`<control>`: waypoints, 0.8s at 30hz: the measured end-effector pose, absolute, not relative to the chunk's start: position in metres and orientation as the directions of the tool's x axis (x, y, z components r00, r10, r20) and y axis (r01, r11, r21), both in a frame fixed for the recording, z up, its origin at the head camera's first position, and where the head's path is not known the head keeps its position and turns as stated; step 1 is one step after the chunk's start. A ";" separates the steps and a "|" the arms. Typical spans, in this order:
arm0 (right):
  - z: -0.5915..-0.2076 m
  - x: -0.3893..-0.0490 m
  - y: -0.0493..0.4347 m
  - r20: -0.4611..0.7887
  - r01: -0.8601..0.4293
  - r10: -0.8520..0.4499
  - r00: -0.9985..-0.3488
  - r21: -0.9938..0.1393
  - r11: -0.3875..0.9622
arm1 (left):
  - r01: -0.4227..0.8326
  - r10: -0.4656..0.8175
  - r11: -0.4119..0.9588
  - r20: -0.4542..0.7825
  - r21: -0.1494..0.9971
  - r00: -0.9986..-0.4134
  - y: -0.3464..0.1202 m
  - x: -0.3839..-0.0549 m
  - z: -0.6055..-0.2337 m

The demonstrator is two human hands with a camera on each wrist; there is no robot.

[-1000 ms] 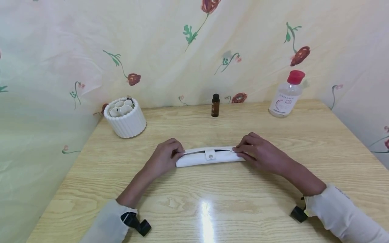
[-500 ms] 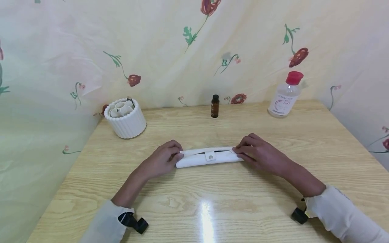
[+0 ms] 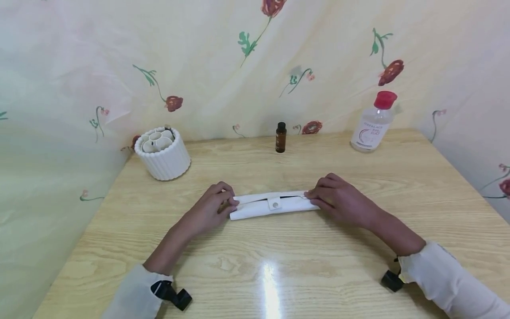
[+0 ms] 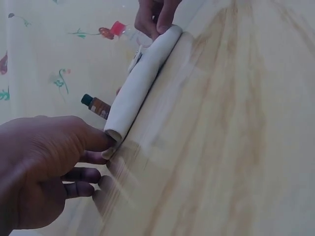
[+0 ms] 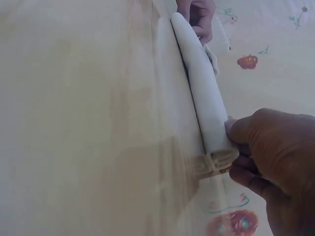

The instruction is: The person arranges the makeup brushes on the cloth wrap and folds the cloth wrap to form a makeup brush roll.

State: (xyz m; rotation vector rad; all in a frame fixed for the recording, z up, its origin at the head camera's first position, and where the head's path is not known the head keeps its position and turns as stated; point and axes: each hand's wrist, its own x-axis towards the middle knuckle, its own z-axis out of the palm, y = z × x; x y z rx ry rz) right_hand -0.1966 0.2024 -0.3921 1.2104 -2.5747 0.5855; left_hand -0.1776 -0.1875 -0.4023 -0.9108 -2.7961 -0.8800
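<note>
A long white folded pouch [image 3: 255,210] lies across the middle of the wooden table, with a short snap tab [image 3: 275,204] bridging a dark slit along its top. The left hand [image 3: 211,207] pinches the pouch's left end between thumb and fingers. At the opposite end, the right hand [image 3: 340,199] pinches the edge beside the slit. In the left wrist view the pouch [image 4: 140,83] looks like a rolled tube, its near end by the left thumb. Folded layers show at the end of the pouch [image 5: 206,93] in the right wrist view, where fingers partly hide it.
Behind the pouch stands a small brown bottle [image 3: 280,138] with a black cap. A clear bottle [image 3: 370,128] with a red cap is at the back right. The back left holds a white ribbed container [image 3: 165,157] with round compartments. A flowered cloth [image 3: 207,66] hangs behind the table.
The left hand has shifted slightly left at the pouch's end, and the slit looks wider on that side. The right hand has kept its grip in nearly the same place.
</note>
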 end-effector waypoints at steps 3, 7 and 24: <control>-0.394 -0.198 0.204 0.291 -0.673 -0.612 -0.735 -0.422 0.607 | 0.535 0.501 0.650 0.225 0.540 -0.836 -0.189 -0.178 -0.403; -0.397 -0.200 0.210 0.184 -0.516 -0.521 -0.833 -0.595 0.616 | 0.514 0.475 0.635 0.233 0.577 -0.849 -0.190 -0.178 -0.405; -0.407 -0.203 0.222 0.153 -0.447 -0.514 -0.844 -0.731 0.516 | 0.465 0.401 0.644 0.251 0.607 -0.881 -0.190 -0.175 -0.404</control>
